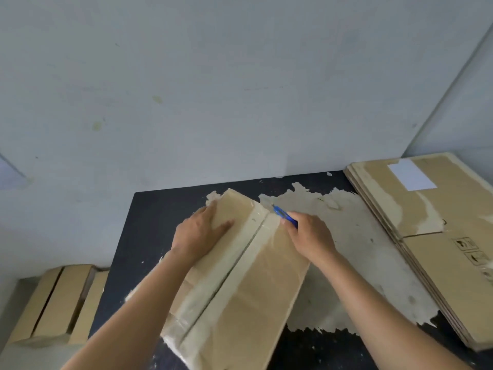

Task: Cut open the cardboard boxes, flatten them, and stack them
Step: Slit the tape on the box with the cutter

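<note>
Your left hand (198,233) grips the box (253,276) at its far left edge | your right hand (309,236) clamps the knife (285,216), blade at the seam's far end | box lies mid-table (138,236), flat stack (426,222) to its right

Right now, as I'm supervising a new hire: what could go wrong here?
The right hand holds the blue knife at the far end of the taped seam on the cardboard box; pulled nearer, a slip could come toward the body. The left hand holds the box with its thumb beside that seam.
</note>
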